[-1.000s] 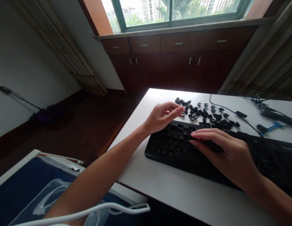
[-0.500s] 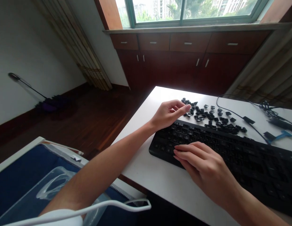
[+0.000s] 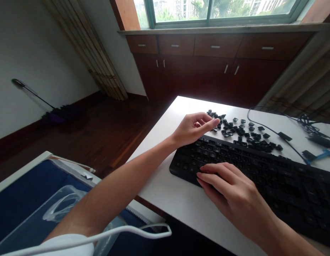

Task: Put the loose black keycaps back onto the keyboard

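Note:
A black keyboard point(image 3: 263, 181) lies across the white table, and many of its key positions look bare of caps. My right hand point(image 3: 228, 190) rests on its near left part, thumb and fingertips drawn together at the keys; whatever is between them is hidden. Beyond the keyboard's far left corner, my left hand point(image 3: 194, 128) hovers loosely curled. Its thumb and fingers are apart, beside a scatter of loose black keycaps point(image 3: 241, 131). Nothing shows in the left hand, though some of its fingertips are hidden.
Keyboard cable point(image 3: 274, 129) runs behind the keycaps to a coil. A blue-handled brush point(image 3: 323, 154) lies at far right. Left of the table stands a blue, white-edged surface point(image 3: 23, 181) with a clear plastic bag point(image 3: 59, 206). A white cord point(image 3: 133, 229) crosses the foreground.
The view has shifted slightly. Both hands stay nearly where they were, with the right fingertips still at the keys and the left hand still beside the loose keycaps.

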Available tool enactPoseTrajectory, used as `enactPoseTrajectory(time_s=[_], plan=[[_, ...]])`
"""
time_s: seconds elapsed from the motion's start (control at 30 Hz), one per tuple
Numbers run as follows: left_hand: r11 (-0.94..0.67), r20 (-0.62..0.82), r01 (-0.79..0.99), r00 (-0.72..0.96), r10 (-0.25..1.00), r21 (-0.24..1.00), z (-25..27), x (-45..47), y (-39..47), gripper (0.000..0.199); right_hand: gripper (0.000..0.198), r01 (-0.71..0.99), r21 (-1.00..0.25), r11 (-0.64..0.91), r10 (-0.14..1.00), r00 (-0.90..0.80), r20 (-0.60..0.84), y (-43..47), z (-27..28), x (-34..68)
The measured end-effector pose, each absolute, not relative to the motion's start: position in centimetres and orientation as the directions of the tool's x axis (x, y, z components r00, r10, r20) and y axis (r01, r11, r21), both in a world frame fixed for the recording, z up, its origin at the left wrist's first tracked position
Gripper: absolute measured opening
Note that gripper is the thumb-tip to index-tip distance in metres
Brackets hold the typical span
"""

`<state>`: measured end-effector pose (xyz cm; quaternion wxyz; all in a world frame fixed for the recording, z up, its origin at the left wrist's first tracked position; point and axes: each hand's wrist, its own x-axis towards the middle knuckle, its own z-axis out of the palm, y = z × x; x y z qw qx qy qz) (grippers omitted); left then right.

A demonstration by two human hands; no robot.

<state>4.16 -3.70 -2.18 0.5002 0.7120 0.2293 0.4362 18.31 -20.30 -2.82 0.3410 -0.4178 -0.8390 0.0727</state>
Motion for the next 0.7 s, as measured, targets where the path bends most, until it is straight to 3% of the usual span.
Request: enactPoseTrajectory(time_s=[0.37, 0.7], plan=[[-0.423, 0.412, -0.099, 0.506, 0.758, 0.901, -2.27, 4.16, -3.60, 0.034, 0.031, 0.669, -0.432, 0.606, 0.771, -0.360, 0.524, -20.10, -3.15, 18.47], [-0.415, 0.403, -0.096, 0.508, 0.761, 0.905, -2.28, 4.17, -3.69, 0.037, 0.026, 0.642, -0.441, 0.627, 0.766, -0.407, 0.497, -19.98, -3.06, 18.53]])
